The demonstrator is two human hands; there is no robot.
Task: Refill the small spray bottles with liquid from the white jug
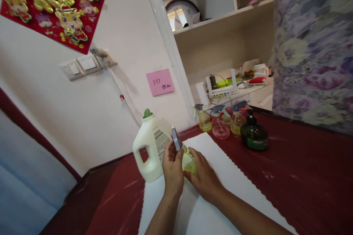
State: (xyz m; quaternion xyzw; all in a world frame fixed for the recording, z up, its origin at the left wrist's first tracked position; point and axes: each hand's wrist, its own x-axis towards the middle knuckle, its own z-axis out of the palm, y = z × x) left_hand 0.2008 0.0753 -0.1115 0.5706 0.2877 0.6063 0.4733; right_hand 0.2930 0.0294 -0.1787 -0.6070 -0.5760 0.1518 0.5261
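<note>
My right hand [202, 174] is wrapped round the body of a small clear yellow-green spray bottle [189, 162], over the white mat. At the bottle's top, my left hand [173, 167] grips the grey spray head [177, 140], thumb and fingers closed on it. Whether the head is screwed tight cannot be seen. Just left of my hands stands a large pale green jug [150, 147] with a handle and a printed label. Its mouth is uncapped, with something green showing at the opening.
A white mat [209, 209] with a wavy edge lies on the dark red table [298, 176]. At the back right stand several spray bottles, one a pink bottle [220, 127], and a dark green pump bottle [253, 134]. Behind are a white router [223, 90] and a wall with a pink note [160, 82].
</note>
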